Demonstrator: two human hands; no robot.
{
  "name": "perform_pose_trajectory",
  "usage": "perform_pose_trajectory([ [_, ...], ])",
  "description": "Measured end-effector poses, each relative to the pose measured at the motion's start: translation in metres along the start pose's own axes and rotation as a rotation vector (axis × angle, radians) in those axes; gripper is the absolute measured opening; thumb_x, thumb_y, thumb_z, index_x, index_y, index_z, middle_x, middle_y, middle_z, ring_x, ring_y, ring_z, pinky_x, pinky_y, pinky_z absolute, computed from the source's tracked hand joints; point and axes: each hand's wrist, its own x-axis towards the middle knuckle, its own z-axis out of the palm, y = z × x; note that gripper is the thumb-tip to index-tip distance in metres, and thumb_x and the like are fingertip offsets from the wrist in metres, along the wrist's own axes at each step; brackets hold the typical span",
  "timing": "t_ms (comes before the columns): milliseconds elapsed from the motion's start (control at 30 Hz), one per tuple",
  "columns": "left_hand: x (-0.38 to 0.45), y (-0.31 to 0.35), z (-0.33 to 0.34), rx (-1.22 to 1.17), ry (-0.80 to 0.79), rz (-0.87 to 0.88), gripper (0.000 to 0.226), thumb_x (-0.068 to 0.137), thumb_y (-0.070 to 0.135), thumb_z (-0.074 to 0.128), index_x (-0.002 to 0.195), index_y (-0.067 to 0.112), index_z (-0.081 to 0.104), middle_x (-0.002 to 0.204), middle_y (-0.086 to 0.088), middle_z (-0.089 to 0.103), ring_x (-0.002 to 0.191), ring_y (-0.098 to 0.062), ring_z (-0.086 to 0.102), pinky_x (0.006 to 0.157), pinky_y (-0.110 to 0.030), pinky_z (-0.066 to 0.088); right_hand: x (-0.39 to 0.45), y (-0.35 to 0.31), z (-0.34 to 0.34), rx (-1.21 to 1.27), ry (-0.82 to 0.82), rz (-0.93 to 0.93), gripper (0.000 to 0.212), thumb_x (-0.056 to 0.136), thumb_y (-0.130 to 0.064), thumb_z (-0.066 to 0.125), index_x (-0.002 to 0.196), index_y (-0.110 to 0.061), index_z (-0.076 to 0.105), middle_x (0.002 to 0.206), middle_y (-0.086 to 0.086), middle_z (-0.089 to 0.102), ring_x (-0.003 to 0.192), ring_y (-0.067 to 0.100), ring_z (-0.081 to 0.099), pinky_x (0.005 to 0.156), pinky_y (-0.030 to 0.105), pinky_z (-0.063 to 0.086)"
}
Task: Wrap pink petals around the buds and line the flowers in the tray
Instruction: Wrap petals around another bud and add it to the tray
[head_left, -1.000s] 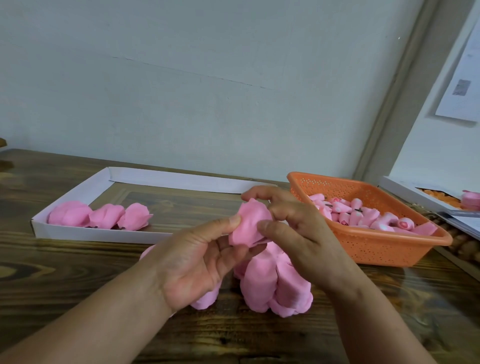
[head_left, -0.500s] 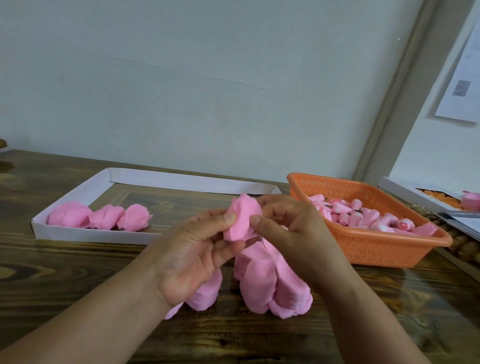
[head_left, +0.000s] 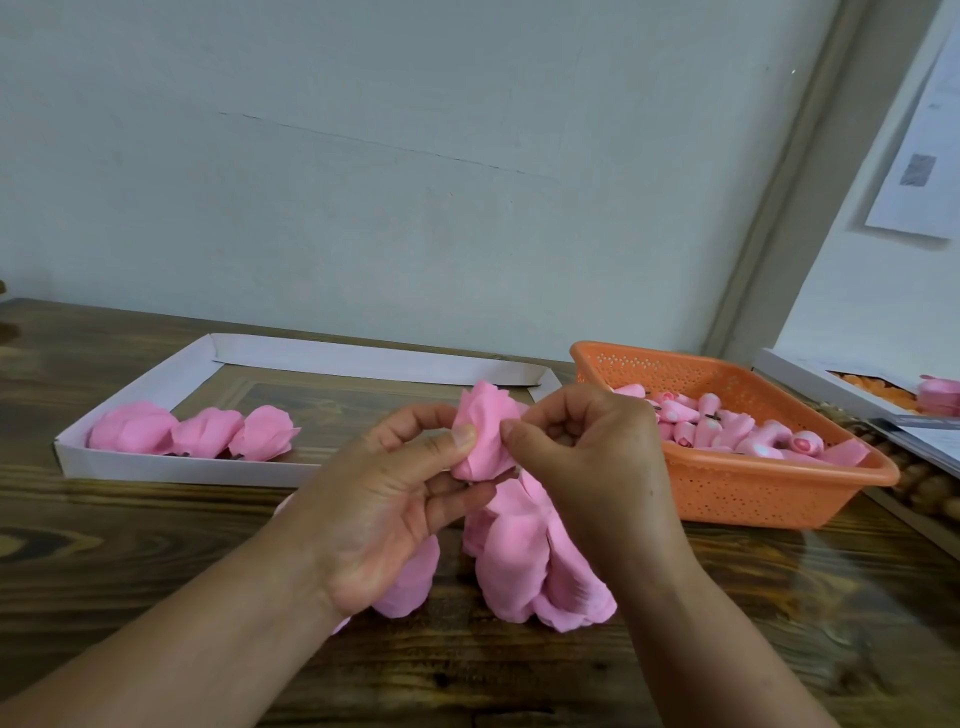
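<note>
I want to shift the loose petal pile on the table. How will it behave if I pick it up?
Probably floppy: the petal pile sags in soft folds. Likely very light, being thin fabric-like sheets. It may come apart, since the petals look merely stacked, and some lie apart under the left hand.

A dark brown wooden desk (head_left: 156, 561) with visible grain stands against a plain pale grey wall (head_left: 415, 156). A white printed paper sheet (head_left: 919, 156) hangs on the right-hand wall. At the desk's right edge sits a white box holding orange pieces (head_left: 862, 382).
</note>
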Motion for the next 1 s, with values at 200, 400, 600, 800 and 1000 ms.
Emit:
perform_pose_trajectory([
  [200, -0.001, 0.003, 0.002, -0.039, 0.0, 0.025, 0.04, 0.069, 0.009, 0.062, 0.109, 0.002, 0.06, 0.099, -0.018, 0.073, 0.084, -0.024, 0.073, 0.066, -0.028, 0.06, -0.001, 0.001, 0.004, 0.02, 0.06, -0.023, 0.027, 0.075, -0.01, 0.075, 0.056, -0.019, 0.059, 0.048, -0.014, 0.055, 0.042, 0.002, 0.046, 0.044, 0.011, 0.036],
  [400, -0.002, 0.002, 0.003, -0.018, -0.016, 0.02, 0.043, 0.071, 0.009, 0.062, 0.113, 0.0, 0.059, 0.102, -0.02, 0.072, 0.084, -0.024, 0.073, 0.07, -0.029, 0.06, -0.002, 0.001, 0.008, -0.009, 0.098, -0.055, 0.033, 0.075, -0.005, 0.07, 0.052, -0.023, 0.055, 0.048, -0.011, 0.055, 0.042, 0.003, 0.046, 0.045, 0.013, 0.038],
  [600, -0.003, 0.001, 0.005, 0.021, -0.013, 0.027, 0.043, 0.07, 0.009, 0.064, 0.112, 0.0, 0.06, 0.104, -0.021, 0.071, 0.084, -0.024, 0.073, 0.073, -0.031, 0.06, -0.003, 0.001, 0.009, 0.019, 0.08, -0.047, 0.024, 0.072, 0.002, 0.065, 0.057, -0.015, 0.061, 0.05, -0.001, 0.059, 0.043, 0.005, 0.047, 0.047, 0.013, 0.04],
  [800, -0.005, -0.002, 0.009, 0.081, 0.02, 0.101, 0.044, 0.066, 0.01, 0.064, 0.108, -0.003, 0.061, 0.093, -0.019, 0.073, 0.075, -0.02, 0.072, 0.067, -0.027, 0.06, -0.007, -0.004, 0.012, 0.083, 0.096, -0.039, 0.026, 0.076, 0.005, 0.061, 0.07, -0.02, 0.061, 0.058, -0.002, 0.063, 0.046, 0.004, 0.054, 0.046, 0.015, 0.042],
  [1000, -0.003, -0.006, 0.008, 0.201, 0.104, 0.204, 0.036, 0.064, 0.014, 0.067, 0.098, 0.001, 0.064, 0.082, -0.015, 0.073, 0.072, -0.017, 0.071, 0.063, -0.024, 0.058, -0.009, -0.008, 0.011, 0.141, 0.021, 0.017, 0.019, 0.078, -0.009, 0.066, 0.093, -0.02, 0.061, 0.066, -0.001, 0.068, 0.054, 0.008, 0.062, 0.056, 0.021, 0.053],
])
